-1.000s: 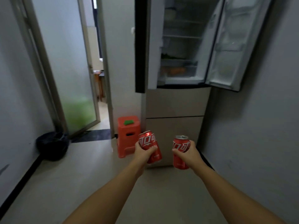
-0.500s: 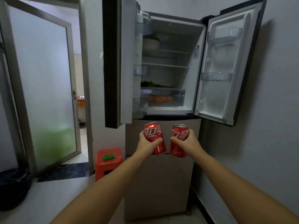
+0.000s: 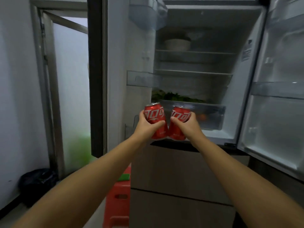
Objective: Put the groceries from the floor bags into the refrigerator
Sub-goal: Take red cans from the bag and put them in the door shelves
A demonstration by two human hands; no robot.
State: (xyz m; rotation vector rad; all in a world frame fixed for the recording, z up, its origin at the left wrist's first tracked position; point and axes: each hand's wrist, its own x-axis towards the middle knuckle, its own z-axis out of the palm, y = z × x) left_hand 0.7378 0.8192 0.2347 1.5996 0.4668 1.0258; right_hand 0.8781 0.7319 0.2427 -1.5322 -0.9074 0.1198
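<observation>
A person stood before the open refrigerator (image 3: 194, 63), both doors swung wide, with 2 red soda cans raised in front of the crisper drawer (image 3: 210, 112). The left hand (image 3: 146, 127) wrapped its fingers around the left can (image 3: 155, 120); the right hand (image 3: 185, 127) gripped the right can (image 3: 179, 122) the same way, the cans nearly touching low down. Rigid and smooth, probably full and weighty, the cans seemed best held mid-body, where a firm wrap would guard against slipping.
</observation>
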